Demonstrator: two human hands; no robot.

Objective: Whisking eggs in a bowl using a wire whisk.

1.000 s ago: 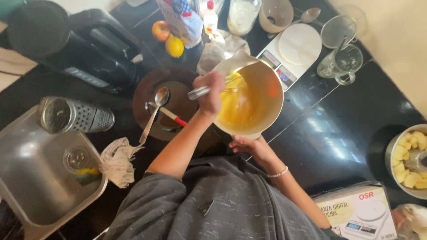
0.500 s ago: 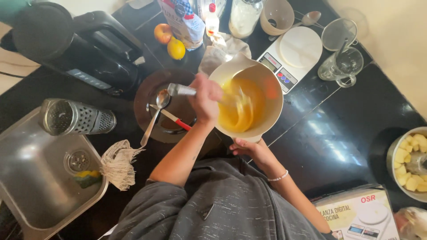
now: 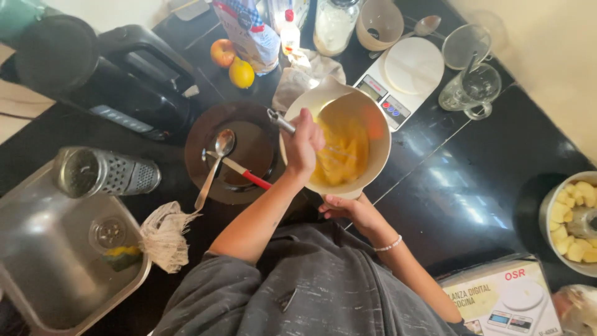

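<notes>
Left hand [image 3: 303,149] was closed around the metal handle of a whisk [image 3: 281,122], whose long axis ran from upper left, outside the rim, down to the right into the yellow batter [image 3: 343,152]; its wires were blurred. Right hand [image 3: 343,207] gripped the near underside of the cream mixing bowl [image 3: 329,98], which sat tilted over the black counter [image 3: 460,186], its pouring lip pointing away toward a folded cloth [image 3: 297,79].

Steel sink [image 3: 43,249] filled the lower left corner, with a cylindrical grater [image 3: 106,173] lying across its far edge and a string mop head [image 3: 165,235] at its right edge. Black appliance [image 3: 112,74] stood at the far left. Dark round plate [image 3: 211,134], just left of the bowl, carried a spoon [image 3: 214,165] and a red-handled utensil [image 3: 245,173]. White kitchen scale [image 3: 404,78] lay just beyond the bowl's right side. Open counter stretched to the right of the bowl, bounded by a pot of pale fruit chunks [image 3: 575,221] and a cardboard box [image 3: 497,295]. An apple [image 3: 222,52] and a lemon [image 3: 241,73] sat near the back.
</notes>
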